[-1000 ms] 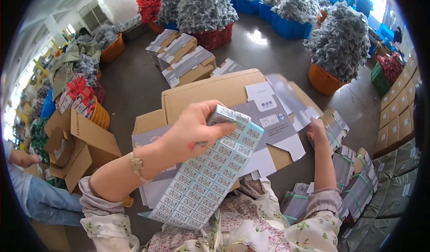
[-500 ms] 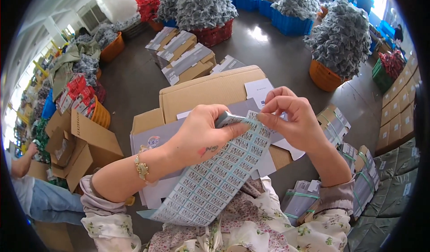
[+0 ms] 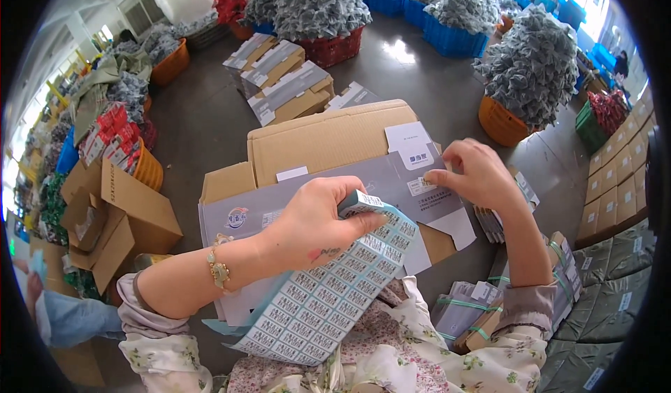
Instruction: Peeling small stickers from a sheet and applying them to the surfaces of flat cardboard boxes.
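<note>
The left hand [image 3: 327, 215] is clamping its fingers on a pale-blue sheet of white labels [image 3: 325, 295], which is partly hiding a flat grey-and-brown cardboard carton [image 3: 328, 136]. The right hand [image 3: 484, 175] is holding its fingers bent, thumb at the carton's small white label [image 3: 417, 187]; their grip I cannot tell. Green-strapped grey cardboard bundles [image 3: 461, 312] are lying at right, an open brown cardboard box [image 3: 150, 215] at left, grey-and-brown stacked boxes [image 3: 299, 89] beyond.
</note>
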Tool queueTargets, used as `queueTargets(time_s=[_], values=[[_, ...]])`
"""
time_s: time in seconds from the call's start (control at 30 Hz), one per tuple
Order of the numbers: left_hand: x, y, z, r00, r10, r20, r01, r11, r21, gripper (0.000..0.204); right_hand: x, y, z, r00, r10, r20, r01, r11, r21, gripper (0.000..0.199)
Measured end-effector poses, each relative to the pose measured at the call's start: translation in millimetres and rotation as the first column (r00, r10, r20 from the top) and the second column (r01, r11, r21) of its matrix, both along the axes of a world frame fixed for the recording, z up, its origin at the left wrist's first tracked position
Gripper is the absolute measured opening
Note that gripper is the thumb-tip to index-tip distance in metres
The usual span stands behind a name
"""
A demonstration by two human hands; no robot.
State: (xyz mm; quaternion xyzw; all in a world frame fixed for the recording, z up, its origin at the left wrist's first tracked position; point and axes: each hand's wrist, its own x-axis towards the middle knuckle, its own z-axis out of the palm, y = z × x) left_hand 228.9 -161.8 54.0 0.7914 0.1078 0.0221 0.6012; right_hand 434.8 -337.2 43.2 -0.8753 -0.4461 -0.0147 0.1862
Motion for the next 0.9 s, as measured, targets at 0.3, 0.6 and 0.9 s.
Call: queueTargets(time_s=[0.3, 0.6, 0.9], values=[[-10, -2, 44, 0.997, 0.011, -0.079, -0.021, 0.992, -0.121, 0.013, 23, -16, -20, 0.618, 0.308, -0.723, 0.209, 0.822, 0.529, 0.027], [-3, 7, 29, 0.998, 0.038, -0.059, -0.054, 0.951, -0.306, 0.011, 199, -120, -296, 0.477, -0.321, -0.818, 0.879, 0.159, 0.451, 0.028], [5, 10, 11, 0.998, 0.035, -0.059, -0.047, 0.977, -0.207, 0.013, 53, -21, -92, 0.750, 0.022, -0.661, 0.493, 0.648, 0.581, 0.022]])
